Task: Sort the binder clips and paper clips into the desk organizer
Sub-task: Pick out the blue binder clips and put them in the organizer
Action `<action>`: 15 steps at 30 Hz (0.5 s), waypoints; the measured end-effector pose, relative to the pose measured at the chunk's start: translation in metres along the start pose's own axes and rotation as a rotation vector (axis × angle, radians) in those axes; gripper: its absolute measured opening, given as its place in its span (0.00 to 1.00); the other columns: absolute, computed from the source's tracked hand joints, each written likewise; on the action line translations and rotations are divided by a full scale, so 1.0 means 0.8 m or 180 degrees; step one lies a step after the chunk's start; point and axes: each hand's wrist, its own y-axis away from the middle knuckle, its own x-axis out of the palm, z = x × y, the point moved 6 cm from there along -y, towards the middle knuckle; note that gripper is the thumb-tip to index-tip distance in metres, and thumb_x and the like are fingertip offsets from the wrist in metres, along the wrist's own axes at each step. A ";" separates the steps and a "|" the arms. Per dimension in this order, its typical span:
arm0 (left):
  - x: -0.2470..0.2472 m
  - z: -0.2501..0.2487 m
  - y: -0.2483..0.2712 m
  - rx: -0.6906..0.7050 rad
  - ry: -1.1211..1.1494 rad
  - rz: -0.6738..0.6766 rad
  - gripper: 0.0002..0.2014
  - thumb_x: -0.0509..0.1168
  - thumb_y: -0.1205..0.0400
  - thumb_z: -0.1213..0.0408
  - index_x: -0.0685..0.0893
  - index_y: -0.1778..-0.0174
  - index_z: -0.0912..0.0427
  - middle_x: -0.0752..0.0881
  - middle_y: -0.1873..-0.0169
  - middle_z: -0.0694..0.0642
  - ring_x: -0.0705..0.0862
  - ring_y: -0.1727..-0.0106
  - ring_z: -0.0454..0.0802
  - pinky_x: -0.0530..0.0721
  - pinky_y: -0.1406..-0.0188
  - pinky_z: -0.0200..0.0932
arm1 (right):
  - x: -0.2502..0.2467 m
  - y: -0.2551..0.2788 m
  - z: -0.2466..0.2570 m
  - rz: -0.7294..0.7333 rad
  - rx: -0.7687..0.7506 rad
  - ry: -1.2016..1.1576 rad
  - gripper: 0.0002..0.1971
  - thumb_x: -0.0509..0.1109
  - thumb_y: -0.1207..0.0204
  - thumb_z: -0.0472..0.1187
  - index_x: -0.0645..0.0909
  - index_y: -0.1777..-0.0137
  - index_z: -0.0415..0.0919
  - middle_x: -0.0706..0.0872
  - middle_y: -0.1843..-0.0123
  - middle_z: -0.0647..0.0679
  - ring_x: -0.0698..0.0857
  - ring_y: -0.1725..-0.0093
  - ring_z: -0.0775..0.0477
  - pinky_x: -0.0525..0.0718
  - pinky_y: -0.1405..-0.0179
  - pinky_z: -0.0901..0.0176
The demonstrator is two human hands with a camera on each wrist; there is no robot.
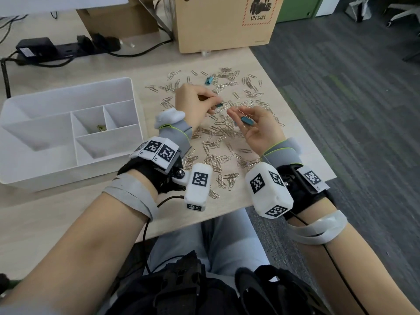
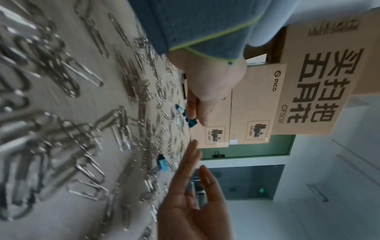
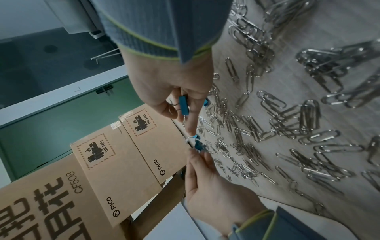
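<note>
Closest in, a dark bag (image 1: 193,289) sits in the person's lap, and above it the two forearms reach out over the desk (image 1: 56,212), each wrist wrapped in grey straps and carrying a white camera block (image 1: 268,189) with black-and-white markers. The left hand (image 1: 193,105) hovers over the middle of the scatter with its fingers curled in, thumb and fingertips pinching a small blue binder clip (image 1: 219,105) just above the desk. The right hand (image 1: 256,128) is turned palm up beside it, fingers loosely curled round a second blue clip (image 1: 246,121) that lies across them; the right wrist view shows that clip (image 3: 183,105) held between thumb and fingers, index finger stretched toward the left hand's clip. The two hands are near each other but not touching. Under and around them silver paper clips (image 1: 227,133) are spread loose over the pale wood, some tangled in little heaps. A third blue clip (image 1: 209,80) lies among them at the far side of the spread, well away from both hands. The white organizer (image 1: 127,87) stands to the left of the pile, apart from it, with one small greenish thing (image 1: 100,128) in its middle compartment; what it is I cannot make out. Beyond, a cardboard box (image 1: 225,30) stands at the desk's back edge, and a black power strip (image 1: 68,47) with cables lies at the far left.
</note>
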 end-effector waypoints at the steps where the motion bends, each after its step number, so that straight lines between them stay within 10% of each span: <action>1: 0.004 -0.007 0.000 0.0025 0.0095 0.0093 0.03 0.74 0.28 0.69 0.89 0.61 0.65 0.86 0.73 0.54 0.84 0.77 0.41 0.88 0.70 0.38 | 0.001 -0.001 -0.002 0.0034 0.0054 0.0072 0.05 0.58 0.22 0.25 0.75 0.56 0.29 0.84 0.57 0.29 0.88 0.56 0.35 0.89 0.52 0.52; 8: 0.055 -0.031 0.013 0.0060 0.0035 0.0963 0.06 0.75 0.29 0.69 0.89 0.62 0.69 0.89 0.68 0.64 0.88 0.67 0.53 0.90 0.60 0.47 | 0.001 0.000 -0.009 0.0132 0.0339 0.0371 0.11 0.58 0.20 0.35 0.79 0.57 0.30 0.81 0.60 0.39 0.83 0.59 0.44 0.89 0.61 0.58; 15: 0.063 -0.034 0.004 0.0104 0.0342 0.0715 0.04 0.68 0.24 0.73 0.86 0.55 0.68 0.87 0.61 0.64 0.85 0.75 0.44 0.87 0.72 0.39 | -0.028 -0.002 0.016 -0.0314 0.0211 0.0124 0.11 0.63 0.21 0.36 0.78 0.64 0.34 0.82 0.71 0.44 0.82 0.73 0.52 0.84 0.76 0.71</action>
